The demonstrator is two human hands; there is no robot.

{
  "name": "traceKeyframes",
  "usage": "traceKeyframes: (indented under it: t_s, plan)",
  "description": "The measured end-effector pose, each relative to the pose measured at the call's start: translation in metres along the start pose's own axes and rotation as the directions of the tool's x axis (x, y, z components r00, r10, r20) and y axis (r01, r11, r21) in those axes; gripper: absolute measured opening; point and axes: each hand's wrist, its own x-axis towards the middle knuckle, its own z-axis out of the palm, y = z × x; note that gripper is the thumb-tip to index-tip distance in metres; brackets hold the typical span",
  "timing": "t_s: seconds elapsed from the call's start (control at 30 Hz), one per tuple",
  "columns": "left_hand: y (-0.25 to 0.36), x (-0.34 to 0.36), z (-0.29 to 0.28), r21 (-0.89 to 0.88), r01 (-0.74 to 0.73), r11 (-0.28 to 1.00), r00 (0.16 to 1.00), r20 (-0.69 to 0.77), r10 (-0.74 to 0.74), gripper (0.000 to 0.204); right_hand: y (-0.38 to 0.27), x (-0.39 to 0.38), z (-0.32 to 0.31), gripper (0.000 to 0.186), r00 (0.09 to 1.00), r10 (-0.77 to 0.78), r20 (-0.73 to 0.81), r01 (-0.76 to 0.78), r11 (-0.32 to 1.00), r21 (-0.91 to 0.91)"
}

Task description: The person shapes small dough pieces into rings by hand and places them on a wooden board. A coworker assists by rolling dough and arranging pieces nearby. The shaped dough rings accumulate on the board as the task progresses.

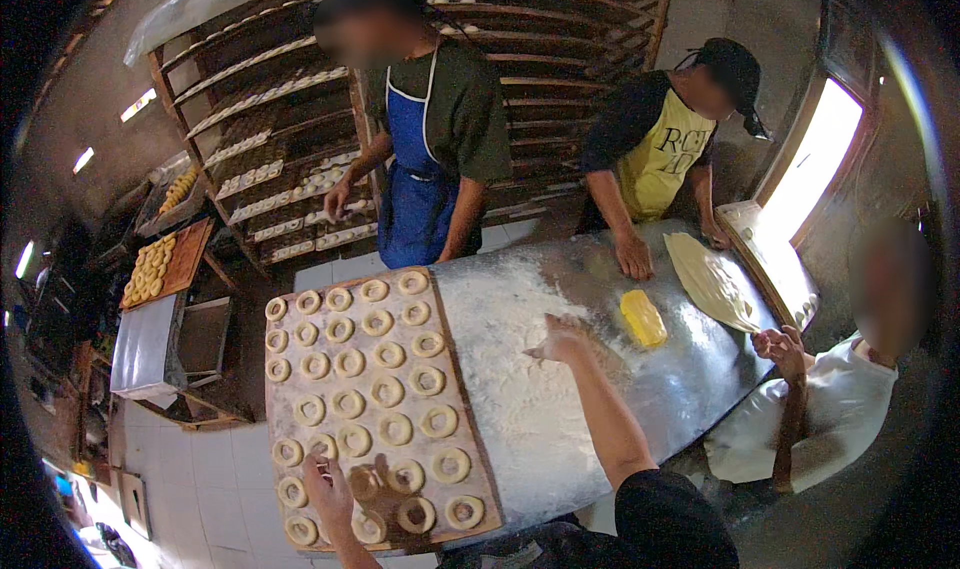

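Dough rings (427,344) edge the board (282,405); left hand (328,481): grip I cannot tell; right hand (562,340), released, has room on table (690,374).

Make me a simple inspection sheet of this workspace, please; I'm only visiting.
Surface: metal table, partly dusted with white powder resembling flour.
Job's things: dough rings in rows on a wooden board at the table's left end.
Clutter: yellow block on the table; nearby, a pale dough sheet, its narrow end held by a person in a white top.
Left hand: over the board's near part; contact with a ring unclear.
Right hand: at the powder, thumb apart from fingers.
Cables: nothing seen.
Surroundings: wooden rack bearing pale pieces, bright window, a person in a blue apron, a person in a yellow-fronted top.
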Motion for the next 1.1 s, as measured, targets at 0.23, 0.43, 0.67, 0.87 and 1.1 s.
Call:
traceKeyframes:
  t_s: [0.23,0.43,0.67,0.87,1.1]
  plan:
    - [0.058,-0.076,0.055,-0.05,-0.146,0.988,0.989,-0.026,0.145,0.02,-0.021,-0.051,0.001,0.069,0.974,-0.225,0.025,0.221,0.968,0.12]
    - [0.096,-0.147,0.085,0.045,-0.081,0.996,0.995,0.063,0.078,0.02,-0.006,-0.093,0.024,0.072,0.826,-0.525,-0.206,0.538,0.843,0.009]
    - [0.119,-0.199,0.083,0.208,-0.025,0.978,0.999,-0.017,0.029,0.02,-0.028,-0.098,0.035,0.061,0.747,-0.656,-0.107,0.657,0.753,-0.027]
    - [0.12,-0.245,0.055,0.321,0.052,0.946,0.995,-0.101,-0.02,0.017,-0.045,-0.138,0.046,0.054,0.737,-0.674,-0.056,0.676,0.732,0.081]
    - [0.016,-0.331,0.038,0.302,0.344,0.889,0.875,-0.447,-0.187,0.011,0.058,-0.182,0.073,0.045,0.79,-0.471,-0.393,0.579,0.785,0.221]
